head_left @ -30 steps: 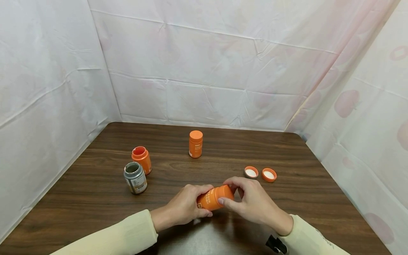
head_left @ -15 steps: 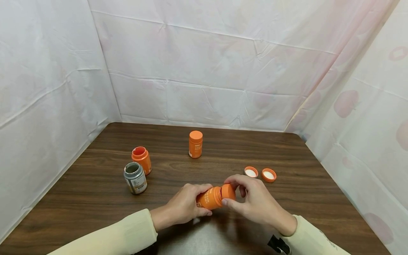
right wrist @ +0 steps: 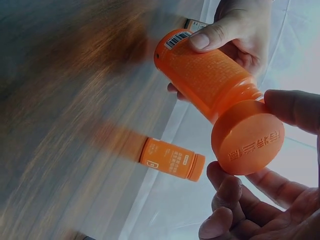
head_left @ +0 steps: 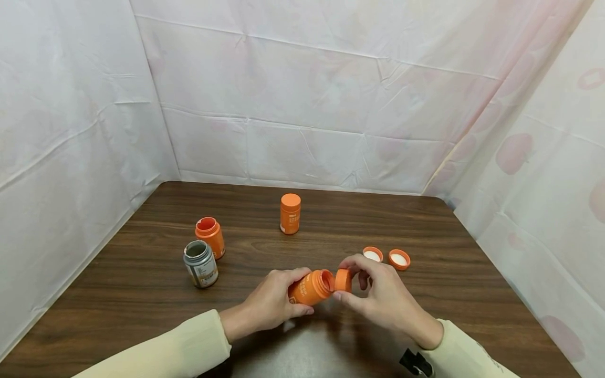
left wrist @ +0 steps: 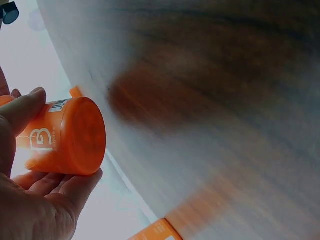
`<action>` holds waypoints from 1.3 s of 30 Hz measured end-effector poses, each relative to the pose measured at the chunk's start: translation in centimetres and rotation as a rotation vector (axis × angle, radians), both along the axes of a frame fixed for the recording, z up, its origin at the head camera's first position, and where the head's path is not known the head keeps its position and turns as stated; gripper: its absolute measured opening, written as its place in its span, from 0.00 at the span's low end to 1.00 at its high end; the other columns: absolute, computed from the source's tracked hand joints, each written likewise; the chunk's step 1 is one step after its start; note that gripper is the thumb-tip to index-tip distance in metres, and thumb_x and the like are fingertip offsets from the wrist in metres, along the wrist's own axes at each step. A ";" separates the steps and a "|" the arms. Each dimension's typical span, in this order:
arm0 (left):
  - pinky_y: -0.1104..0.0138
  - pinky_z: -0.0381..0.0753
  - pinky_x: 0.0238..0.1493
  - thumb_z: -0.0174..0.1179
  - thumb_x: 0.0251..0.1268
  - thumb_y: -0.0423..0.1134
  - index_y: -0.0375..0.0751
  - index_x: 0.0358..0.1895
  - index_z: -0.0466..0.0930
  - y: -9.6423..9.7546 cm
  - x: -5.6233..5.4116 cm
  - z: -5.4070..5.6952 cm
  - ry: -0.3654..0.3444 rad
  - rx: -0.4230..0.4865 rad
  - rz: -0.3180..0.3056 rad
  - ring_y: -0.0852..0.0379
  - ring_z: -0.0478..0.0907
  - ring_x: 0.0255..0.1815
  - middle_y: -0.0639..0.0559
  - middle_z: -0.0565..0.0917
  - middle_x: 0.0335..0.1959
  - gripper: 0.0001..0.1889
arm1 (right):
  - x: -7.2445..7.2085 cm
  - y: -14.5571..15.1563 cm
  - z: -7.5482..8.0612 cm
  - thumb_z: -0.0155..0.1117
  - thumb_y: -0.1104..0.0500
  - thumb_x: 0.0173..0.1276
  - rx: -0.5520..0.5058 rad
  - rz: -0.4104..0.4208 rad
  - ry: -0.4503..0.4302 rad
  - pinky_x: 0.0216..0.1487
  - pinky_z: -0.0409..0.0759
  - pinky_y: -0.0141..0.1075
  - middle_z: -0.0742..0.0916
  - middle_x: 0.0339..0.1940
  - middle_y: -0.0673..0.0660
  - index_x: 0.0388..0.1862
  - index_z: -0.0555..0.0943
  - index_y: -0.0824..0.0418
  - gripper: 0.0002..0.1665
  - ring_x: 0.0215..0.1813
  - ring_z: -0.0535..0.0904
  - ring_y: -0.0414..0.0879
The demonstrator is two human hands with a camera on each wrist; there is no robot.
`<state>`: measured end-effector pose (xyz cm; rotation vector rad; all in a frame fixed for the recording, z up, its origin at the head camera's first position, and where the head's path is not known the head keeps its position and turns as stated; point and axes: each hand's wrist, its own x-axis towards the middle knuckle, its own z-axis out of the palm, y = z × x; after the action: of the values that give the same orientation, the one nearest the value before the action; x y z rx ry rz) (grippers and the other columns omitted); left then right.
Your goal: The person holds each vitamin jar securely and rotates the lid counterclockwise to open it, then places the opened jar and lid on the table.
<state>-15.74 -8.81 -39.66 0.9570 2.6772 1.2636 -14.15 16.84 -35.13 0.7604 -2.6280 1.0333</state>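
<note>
My left hand (head_left: 269,300) grips an orange plastic bottle (head_left: 306,290) by its body, above the table near its front. The bottle is tilted, its uncapped mouth facing right and upward. Just off that mouth, my right hand (head_left: 385,294) pinches the orange cap (head_left: 343,280) between thumb and fingers. In the right wrist view the cap (right wrist: 247,137) shows its embossed top, close by the threaded neck. From the left wrist view I see the base of the bottle (left wrist: 85,136), with thumb and fingers round its body.
A capped orange bottle (head_left: 290,214) stands at the back middle. Uncapped on the left stand an orange bottle (head_left: 211,236) and a grey bottle (head_left: 200,263). Two caps lie inside up on the right, one orange cap (head_left: 399,259) and one partly hidden cap (head_left: 373,254). White sheeting (head_left: 302,94) surrounds the table (head_left: 255,207).
The cap has come off the bottle in my left hand and moved right in my right hand. The bottle's mouth has turned upward and shows open. The standing bottles have not moved.
</note>
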 end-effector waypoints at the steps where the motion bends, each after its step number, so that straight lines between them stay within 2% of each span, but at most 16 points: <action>1: 0.66 0.80 0.45 0.81 0.52 0.39 0.58 0.55 0.80 0.0 0.0 0.0 -0.006 0.001 0.003 0.66 0.79 0.39 0.64 0.83 0.42 0.27 | 0.0 0.0 0.0 0.86 0.54 0.52 0.000 -0.004 -0.003 0.29 0.71 0.31 0.83 0.34 0.40 0.48 0.82 0.45 0.26 0.30 0.74 0.43; 7: 0.66 0.80 0.46 0.81 0.52 0.39 0.58 0.55 0.80 -0.1 0.0 -0.2 -0.022 0.011 0.017 0.66 0.79 0.40 0.65 0.83 0.42 0.27 | 0.0 0.4 -0.2 0.87 0.52 0.51 -0.004 -0.021 -0.035 0.33 0.74 0.32 0.83 0.38 0.40 0.47 0.79 0.45 0.28 0.32 0.75 0.42; 17: 0.66 0.80 0.47 0.81 0.52 0.38 0.56 0.57 0.80 -0.2 0.2 -0.2 -0.033 0.036 0.021 0.65 0.80 0.41 0.64 0.84 0.43 0.28 | 0.0 0.8 -0.3 0.89 0.53 0.46 -0.022 -0.050 -0.030 0.33 0.73 0.32 0.79 0.32 0.44 0.44 0.77 0.48 0.31 0.33 0.75 0.43; 25: 0.66 0.80 0.48 0.81 0.52 0.38 0.55 0.56 0.80 -0.2 0.2 -0.5 -0.036 0.049 0.024 0.65 0.80 0.41 0.64 0.84 0.43 0.28 | -0.1 1.3 -0.5 0.88 0.54 0.48 -0.035 -0.081 -0.047 0.36 0.76 0.33 0.83 0.37 0.42 0.47 0.80 0.49 0.30 0.34 0.77 0.43; 32: 0.65 0.80 0.47 0.81 0.52 0.38 0.56 0.55 0.80 -0.3 0.1 -0.5 -0.042 0.051 0.028 0.65 0.80 0.41 0.65 0.84 0.42 0.27 | -0.3 2.0 -0.5 0.87 0.52 0.49 -0.075 -0.103 -0.070 0.31 0.77 0.32 0.83 0.29 0.44 0.47 0.83 0.52 0.27 0.30 0.80 0.47; 39: 0.65 0.80 0.49 0.80 0.53 0.40 0.55 0.58 0.80 -0.4 0.0 -0.4 -0.059 0.042 0.039 0.65 0.80 0.42 0.64 0.84 0.44 0.28 | -0.5 2.6 -0.5 0.87 0.52 0.50 -0.060 -0.118 -0.061 0.30 0.78 0.32 0.83 0.29 0.44 0.46 0.84 0.51 0.26 0.29 0.80 0.45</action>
<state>-15.74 -9.24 -40.08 0.8616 2.6470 1.3388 -14.69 19.44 -35.62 0.5627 -2.6428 1.1133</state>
